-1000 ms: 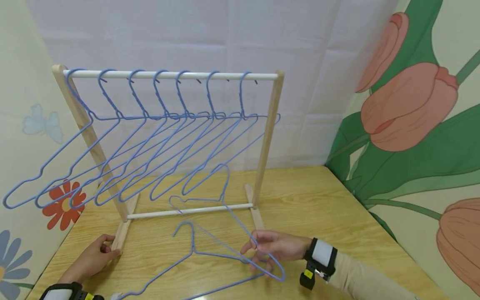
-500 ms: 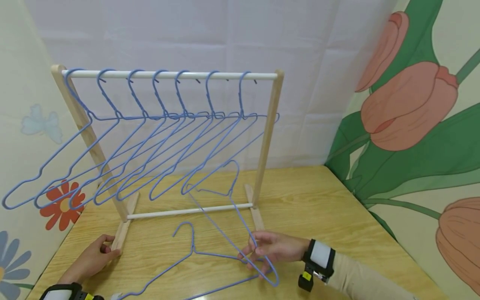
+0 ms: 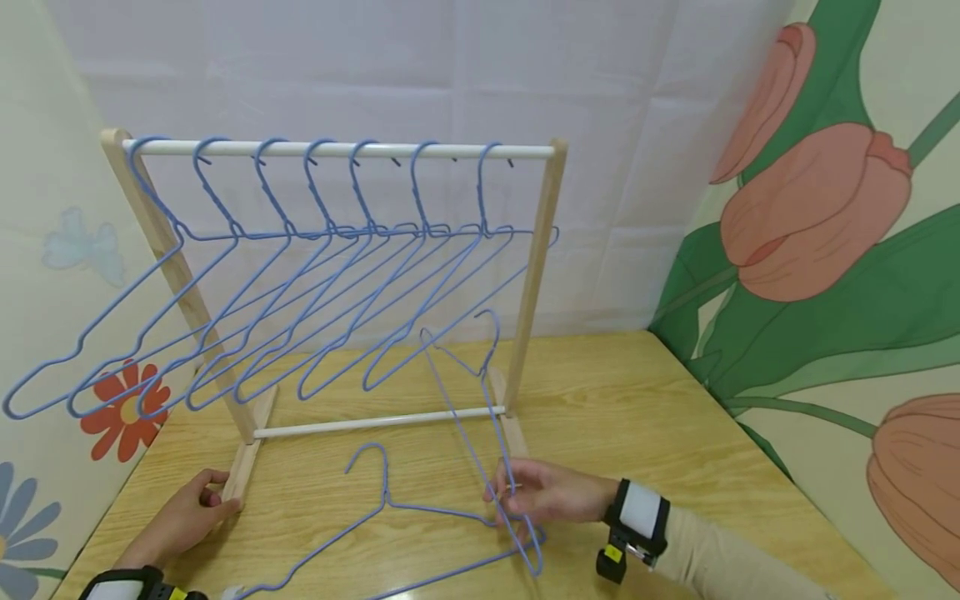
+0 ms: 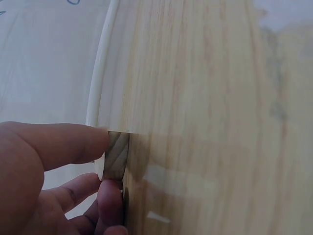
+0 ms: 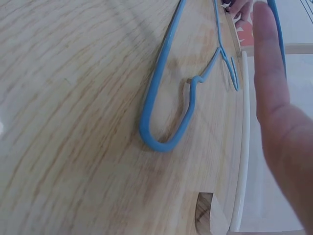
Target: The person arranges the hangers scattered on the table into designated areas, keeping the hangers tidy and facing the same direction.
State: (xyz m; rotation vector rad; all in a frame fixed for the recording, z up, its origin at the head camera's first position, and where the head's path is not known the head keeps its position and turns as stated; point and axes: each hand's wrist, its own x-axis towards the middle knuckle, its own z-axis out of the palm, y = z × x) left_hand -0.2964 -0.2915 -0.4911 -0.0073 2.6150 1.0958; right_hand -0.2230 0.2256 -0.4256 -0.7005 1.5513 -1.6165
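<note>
At the front left, my left hand grips the wooden foot of a small clothes rack between thumb and fingers. The left wrist view shows its fingers pressed above and below the foot's end. My right hand holds a blue wire hanger by one end, with its hook raised toward the rack's right post. A second blue hanger lies on the table, one end just under the right hand. In the right wrist view a straight finger runs along the held hanger.
Several blue hangers hang spaced along the rack's white top rail. A white lower bar joins the wooden posts. The right post stands behind the held hanger. Flower-printed walls flank the wooden table.
The held hanger has swung to the right, its hook moving toward the right post and its arms turning nearly edge-on. The left hand has stayed on the rack's foot.
</note>
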